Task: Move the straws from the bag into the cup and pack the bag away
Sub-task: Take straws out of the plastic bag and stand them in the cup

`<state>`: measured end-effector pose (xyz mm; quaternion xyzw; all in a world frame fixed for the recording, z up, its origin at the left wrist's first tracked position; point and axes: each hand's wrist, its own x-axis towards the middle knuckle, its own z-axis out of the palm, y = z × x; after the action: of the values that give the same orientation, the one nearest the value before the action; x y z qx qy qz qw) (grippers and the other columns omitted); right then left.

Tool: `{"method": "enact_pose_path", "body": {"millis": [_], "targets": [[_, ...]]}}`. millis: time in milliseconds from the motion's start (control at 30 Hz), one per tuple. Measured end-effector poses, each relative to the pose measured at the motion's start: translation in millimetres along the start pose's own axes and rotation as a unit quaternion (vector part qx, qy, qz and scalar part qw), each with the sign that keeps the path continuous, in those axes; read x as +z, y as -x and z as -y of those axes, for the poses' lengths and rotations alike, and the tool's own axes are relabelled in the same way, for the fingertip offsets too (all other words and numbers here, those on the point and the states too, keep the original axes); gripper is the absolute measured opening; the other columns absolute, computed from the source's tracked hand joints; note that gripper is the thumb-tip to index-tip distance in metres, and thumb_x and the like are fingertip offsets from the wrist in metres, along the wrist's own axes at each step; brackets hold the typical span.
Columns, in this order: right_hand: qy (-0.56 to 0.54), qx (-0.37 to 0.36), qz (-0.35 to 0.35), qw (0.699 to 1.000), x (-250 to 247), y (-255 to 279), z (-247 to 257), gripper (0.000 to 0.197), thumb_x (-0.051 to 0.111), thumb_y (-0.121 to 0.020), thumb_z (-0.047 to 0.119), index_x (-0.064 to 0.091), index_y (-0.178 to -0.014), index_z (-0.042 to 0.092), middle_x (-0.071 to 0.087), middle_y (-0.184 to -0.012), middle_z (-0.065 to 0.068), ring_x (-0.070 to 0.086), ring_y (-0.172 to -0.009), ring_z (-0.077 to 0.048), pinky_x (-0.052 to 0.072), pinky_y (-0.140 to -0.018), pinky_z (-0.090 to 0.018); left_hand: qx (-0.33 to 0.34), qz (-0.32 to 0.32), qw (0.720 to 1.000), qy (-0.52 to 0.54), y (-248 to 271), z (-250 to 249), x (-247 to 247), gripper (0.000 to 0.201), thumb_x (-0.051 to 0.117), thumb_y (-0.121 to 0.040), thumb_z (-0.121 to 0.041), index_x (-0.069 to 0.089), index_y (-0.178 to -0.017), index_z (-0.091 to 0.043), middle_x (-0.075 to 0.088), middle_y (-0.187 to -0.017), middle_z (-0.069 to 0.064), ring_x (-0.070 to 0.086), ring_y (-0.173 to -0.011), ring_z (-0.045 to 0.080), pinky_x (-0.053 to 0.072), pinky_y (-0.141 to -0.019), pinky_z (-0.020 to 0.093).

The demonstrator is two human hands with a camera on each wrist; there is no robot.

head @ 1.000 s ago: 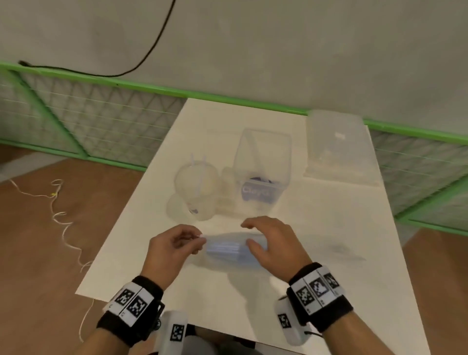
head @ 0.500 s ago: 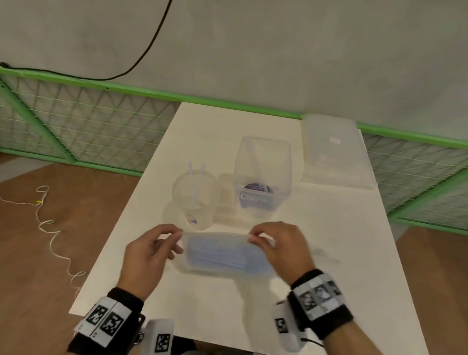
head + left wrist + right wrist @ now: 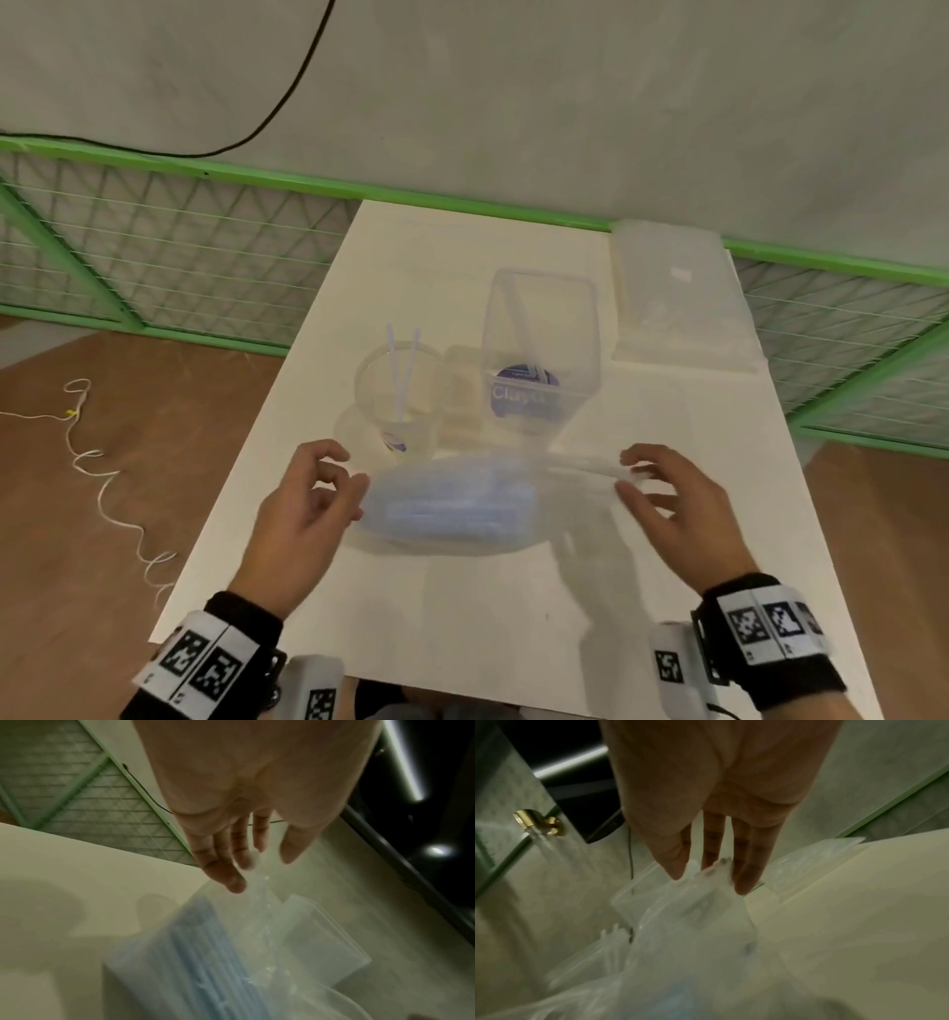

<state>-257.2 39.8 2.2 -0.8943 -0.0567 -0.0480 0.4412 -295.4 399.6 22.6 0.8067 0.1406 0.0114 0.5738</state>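
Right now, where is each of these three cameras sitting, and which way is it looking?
Head: worn on the head, looks forward and down at the table, cup and bag; shows both wrists, left hand and right hand.
Left wrist: on the left wrist, looks along the palm at the fingers pinching the bag's end.
Right wrist: on the right wrist, looks along the palm at the fingers pinching the bag's other end.
Shared: all three see the bag; both wrist views also see the box.

Pale blue straws (image 3: 452,506) fill the clear bag (image 3: 565,478); black-and-white checked wristbands (image 3: 205,663), green-framed fence (image 3: 154,246).
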Motion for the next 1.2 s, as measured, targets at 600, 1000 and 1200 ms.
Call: {"method": "enact_pose_path", "body": {"millis": [600, 1000, 1200], "targets": [[0.267, 0.019, 0.199, 0.943, 40.0, 6.0, 22.0, 0.102, 0.067, -0.069, 0.006, 0.015, -0.155, 0.025, 0.012, -0.154, 0.008, 0.024, -0.128, -0.019, 0.04, -0.09, -0.02, 0.109, 0.22, 0.926, -0.288, 0.0, -11.7, 11.3, 0.031, 0.058, -0.094, -0.033, 0.058, -0.116, -0.054, 0.031, -0.11, -0.013, 0.051, -0.059, 0.012, 0.04, -0.066, 0.009], [0.323, -0.015, 0.08, 0.943, 30.0, 7.4, 19.1, 0.1, 0.047, -0.055, -0.025, 0.046, -0.141, 0.026, 0.036, -0.14, 0.0, 0.042, -0.094, -0.024, 0.051, -0.057, -0.031, 0.032, 0.141, 0.895, -0.422, 6.6, -18.2, 14.9, 0.067, 0.052, -0.087, 0.0, 0.034, -0.147, -0.024, 0.031, -0.128, 0.002, 0.047, -0.065, 0.018, 0.041, -0.07, 0.023], [0.398, 0.03, 0.21, 0.892, 36.2, 16.9, 29.0, 0.057, 0.047, -0.082, -0.002, 0.061, -0.126, 0.031, 0.051, -0.13, 0.006, 0.049, -0.108, -0.023, 0.051, -0.074, -0.028, -0.039, 0.194, 0.882, -0.429, 5.9, -9.0, 27.1, 0.051, 0.043, -0.087, -0.003, 0.05, -0.123, -0.038, 0.047, -0.128, -0.004, 0.054, -0.107, 0.019, 0.044, -0.089, 0.026]]}}
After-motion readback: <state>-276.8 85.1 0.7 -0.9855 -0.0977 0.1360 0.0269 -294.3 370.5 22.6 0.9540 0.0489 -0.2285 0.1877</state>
